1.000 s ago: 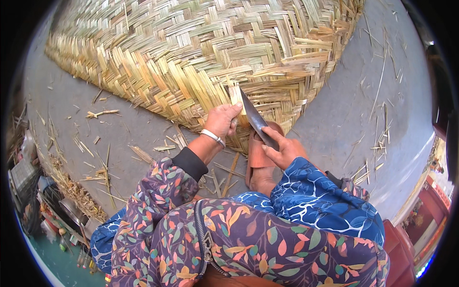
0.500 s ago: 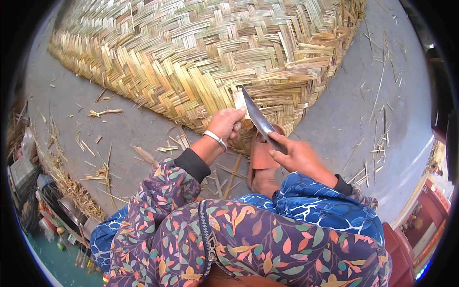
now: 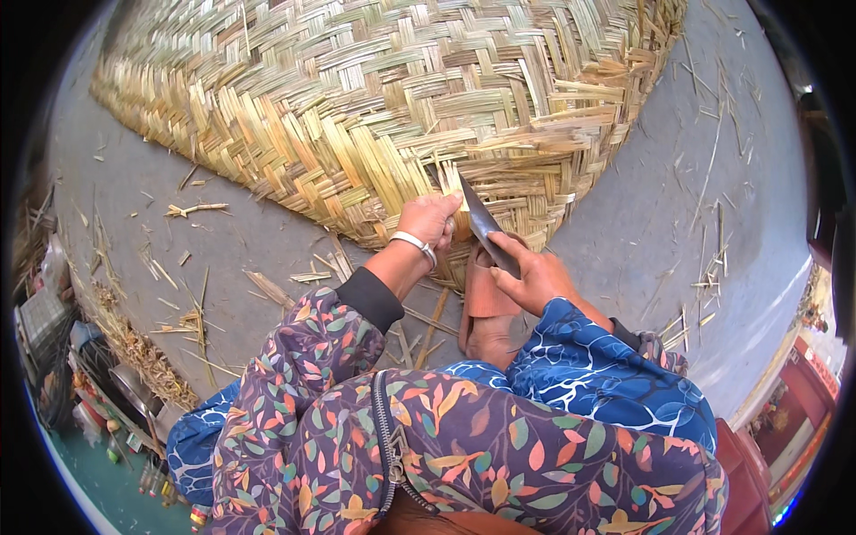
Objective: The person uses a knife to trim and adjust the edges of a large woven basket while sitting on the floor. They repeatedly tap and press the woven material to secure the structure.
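A large mat (image 3: 428, 80) woven from flat straw-coloured strips lies in front of me, its near corner pointing at my feet. At that corner my left hand (image 3: 428, 223), a white bangle on its wrist, pinches a pale split strip (image 3: 451, 178) between thumb and fingers. The strip's split ends poke up above the fingertips. Close on its right, my right hand (image 3: 539, 275) grips a dark curved knife (image 3: 482, 217), blade tip pointing up and to the left. The knife's handle is mostly hidden in the palm.
My sandalled foot (image 3: 489, 312) rests just below the mat's corner. Loose straw scraps (image 3: 196, 209) are scattered over the grey floor (image 3: 669, 241). Tools and bundled goods (image 3: 107, 366) crowd the lower left. A dark red piece of furniture (image 3: 744, 468) stands at the lower right.
My left hand has shifted slightly right, still pinching the strip. My right hand and the knife have moved slightly down, the blade tip drawing down to the strip's right side.
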### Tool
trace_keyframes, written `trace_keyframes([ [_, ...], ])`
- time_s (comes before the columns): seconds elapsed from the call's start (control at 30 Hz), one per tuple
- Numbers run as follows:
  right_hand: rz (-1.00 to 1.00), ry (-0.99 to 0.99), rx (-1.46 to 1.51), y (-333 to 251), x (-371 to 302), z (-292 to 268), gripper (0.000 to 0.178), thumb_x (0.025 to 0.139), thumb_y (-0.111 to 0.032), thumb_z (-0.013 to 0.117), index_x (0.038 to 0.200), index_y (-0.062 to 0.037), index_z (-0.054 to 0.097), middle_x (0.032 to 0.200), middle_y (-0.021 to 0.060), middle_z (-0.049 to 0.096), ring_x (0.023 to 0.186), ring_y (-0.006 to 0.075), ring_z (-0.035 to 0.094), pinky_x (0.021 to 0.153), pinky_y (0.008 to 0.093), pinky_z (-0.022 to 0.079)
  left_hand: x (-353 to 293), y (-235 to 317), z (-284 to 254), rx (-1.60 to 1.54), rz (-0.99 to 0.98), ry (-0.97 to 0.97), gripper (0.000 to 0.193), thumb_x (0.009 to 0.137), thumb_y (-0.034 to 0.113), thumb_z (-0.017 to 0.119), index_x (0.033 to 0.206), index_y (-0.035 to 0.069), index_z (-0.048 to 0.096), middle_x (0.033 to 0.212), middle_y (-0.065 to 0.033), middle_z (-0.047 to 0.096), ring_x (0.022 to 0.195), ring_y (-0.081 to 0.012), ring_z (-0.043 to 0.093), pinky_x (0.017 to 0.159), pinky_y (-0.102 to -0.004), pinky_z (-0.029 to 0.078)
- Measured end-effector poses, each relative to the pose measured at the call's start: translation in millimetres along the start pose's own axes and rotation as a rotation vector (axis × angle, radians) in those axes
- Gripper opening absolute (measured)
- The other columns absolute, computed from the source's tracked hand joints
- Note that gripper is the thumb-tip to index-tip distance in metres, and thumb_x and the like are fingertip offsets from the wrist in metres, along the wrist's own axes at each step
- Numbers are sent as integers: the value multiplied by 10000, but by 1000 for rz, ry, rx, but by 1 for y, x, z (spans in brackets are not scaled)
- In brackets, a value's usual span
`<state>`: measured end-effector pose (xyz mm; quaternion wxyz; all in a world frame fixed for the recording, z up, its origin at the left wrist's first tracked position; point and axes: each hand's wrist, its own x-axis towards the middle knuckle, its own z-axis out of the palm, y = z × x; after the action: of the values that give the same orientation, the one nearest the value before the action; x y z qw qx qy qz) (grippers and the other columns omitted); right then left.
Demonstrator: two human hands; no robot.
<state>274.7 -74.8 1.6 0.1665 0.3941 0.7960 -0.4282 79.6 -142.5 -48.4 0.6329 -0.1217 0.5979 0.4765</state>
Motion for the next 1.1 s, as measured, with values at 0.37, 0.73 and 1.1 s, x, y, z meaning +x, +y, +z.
trace_keyframes([
  [0.37,3,-22,-131,-4,-2,-7,615,823,-293,626,1419,-300,476,831,243,675,759,431,658,701,494,534,-15,-17,3,-47,-91,-116,302,942,259,647,716,108,516,526,16,461,358,-80,350,329,-244,274],
  [0.73,-14,-23,-269,-2,1,-11,621,800,-275,636,1401,-339,491,780,199,674,713,401,663,656,495,538,21,7,-23,673,331,42,344,872,346,721,692,78,602,556,-70,570,428,-192,514,411,-340,386],
  [1.1,-179,-60,-515,13,-23,-82,591,766,-137,639,1337,-277,576,701,150,642,624,375,633,581,481,505,21,-5,-27,1526,793,292,450,858,557,617,782,114,630,689,-141,663,668,-355,663,558,-484,495],
])
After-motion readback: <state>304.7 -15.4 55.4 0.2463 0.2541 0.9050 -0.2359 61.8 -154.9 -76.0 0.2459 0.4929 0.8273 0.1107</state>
